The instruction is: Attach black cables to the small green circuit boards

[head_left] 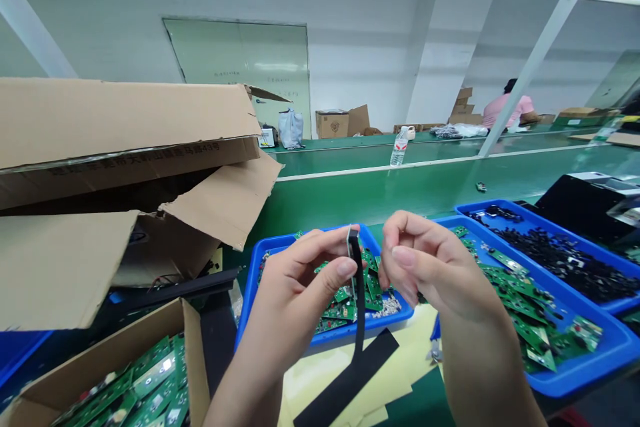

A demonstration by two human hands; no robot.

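In the middle of the frame, a small circuit board (pixel 351 247) was gripped on edge between the thumb and fingers of the left hand (pixel 295 293). A narrow black strip (pixel 359 320) was held along it, its lower part hanging down to a wide black piece (pixel 347 380) at the bottom centre. The right hand (pixel 435 267) was raised just beside, right of centre, its fingers curled towards the thumb; whether anything was pinched there could not be made out.

Yellow sheets (pixel 400 360) were spread beneath the wide piece. Behind the left hand, a blue tray (pixel 246 300) was filled with green boards and small parts. More boards were held in a larger blue tray (pixel 600 367) at the right, and black parts (pixel 565 260) were piled beyond it. At the lower left, boards were packed in a cardboard box (pixel 195 360). A bottle (pixel 399 147) was seen on the counter (pixel 330 200), right of upper centre.
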